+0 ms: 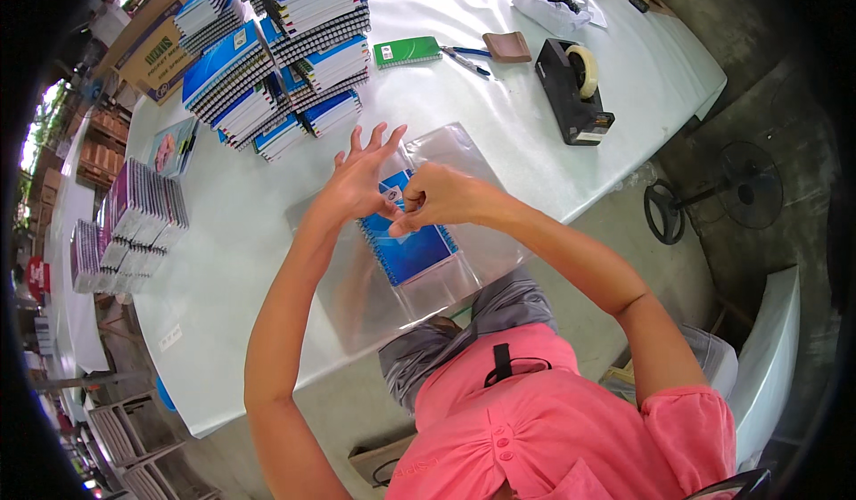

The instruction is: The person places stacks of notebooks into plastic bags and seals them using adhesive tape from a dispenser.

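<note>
A blue spiral notebook (410, 258) lies on a stack of clear plastic sheets (477, 264) at the table's near edge. Over its upper part is my left hand (364, 179), fingers spread wide, its thumb close to the fingers of the other hand. My right hand (437, 199) is curled in a pinch above the cover. Whatever sits between those fingertips, if anything, is hidden or too small to name. Both hands partly cover the notebook's upper half.
Tall stacks of blue notebooks (312, 19) stand far left, purple notebooks (147, 201) at the left. A green notebook (407, 52), pliers (465, 61), a brown pouch (508, 47) and a black tape dispenser (566, 90) lie beyond my hands. A fan (747, 184) stands right.
</note>
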Tool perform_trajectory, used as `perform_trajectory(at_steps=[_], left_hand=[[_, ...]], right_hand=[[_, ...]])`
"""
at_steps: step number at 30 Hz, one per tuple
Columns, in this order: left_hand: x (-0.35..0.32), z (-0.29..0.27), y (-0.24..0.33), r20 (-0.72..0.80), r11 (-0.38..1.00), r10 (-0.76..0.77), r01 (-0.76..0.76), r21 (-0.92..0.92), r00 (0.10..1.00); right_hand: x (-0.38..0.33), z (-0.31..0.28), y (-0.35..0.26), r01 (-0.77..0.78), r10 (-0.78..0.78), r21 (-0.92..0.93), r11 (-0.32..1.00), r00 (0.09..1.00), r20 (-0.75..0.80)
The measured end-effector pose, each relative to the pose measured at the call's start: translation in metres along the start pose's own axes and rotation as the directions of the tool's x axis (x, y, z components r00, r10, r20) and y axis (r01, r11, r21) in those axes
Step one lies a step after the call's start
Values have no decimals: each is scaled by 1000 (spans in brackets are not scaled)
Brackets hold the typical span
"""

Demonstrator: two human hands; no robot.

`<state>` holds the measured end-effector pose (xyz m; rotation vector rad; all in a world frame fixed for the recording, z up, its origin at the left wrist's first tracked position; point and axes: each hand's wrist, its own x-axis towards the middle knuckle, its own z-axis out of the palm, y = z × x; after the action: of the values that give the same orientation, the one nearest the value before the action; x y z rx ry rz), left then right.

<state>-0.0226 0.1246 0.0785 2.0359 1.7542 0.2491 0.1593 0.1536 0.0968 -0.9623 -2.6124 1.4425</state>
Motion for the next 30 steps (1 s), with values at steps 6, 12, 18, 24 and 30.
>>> perform_trajectory(at_steps=[6,12,18,24,30], left_hand=[[-1,1,-1,36,1000,-24,24,4,999],[1,2,2,68,999,-17,14,48,998],[-5,-5,9,-55,985,-101,108,138,993],[-58,55,-27,-616,933,-271,358,20,740],[-95,111,-37,-479,892,-443,425,-152,758]], right_hand=[[2,17,7,-112,61,-249,962,977,-202],[0,7,1,-47,-28,-424,905,985,-169],[-3,-4,8,-80,57,-523,849,997,-60],[-1,16,51,-109,47,-261,959,972,-231],[-2,32,45,-76,62,-126,989,992,-111]])
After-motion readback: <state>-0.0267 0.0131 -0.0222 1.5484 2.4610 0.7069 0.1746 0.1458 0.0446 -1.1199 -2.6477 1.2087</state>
